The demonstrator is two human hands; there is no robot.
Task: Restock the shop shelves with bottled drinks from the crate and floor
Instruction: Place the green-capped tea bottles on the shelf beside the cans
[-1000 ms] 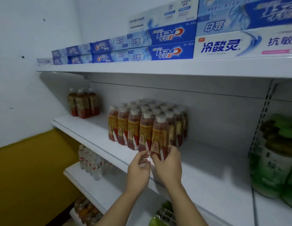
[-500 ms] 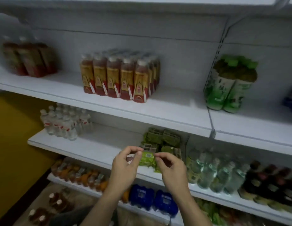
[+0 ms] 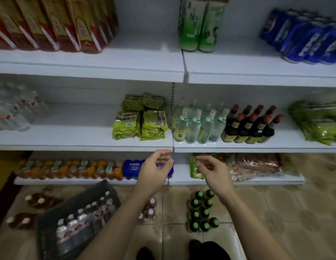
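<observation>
Both hands, left (image 3: 155, 169) and right (image 3: 212, 171), hover empty with fingers loosely curled, seemingly apart, above the crate (image 3: 77, 220) and floor bottles (image 3: 201, 211).

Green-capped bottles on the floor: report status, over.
Left hand and right hand empty, fingers loosely curled, at bottom-shelf height. Green-capped bottles upright on floor, untouched. Crate at left holds bottles. Nothing blocking the reach down.

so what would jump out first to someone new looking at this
Two bare hands, left and right, hover empty in front of the white shelves. On the tiled floor below, a cluster of green-capped bottles stands right of a dark plastic crate of clear bottles.
</observation>
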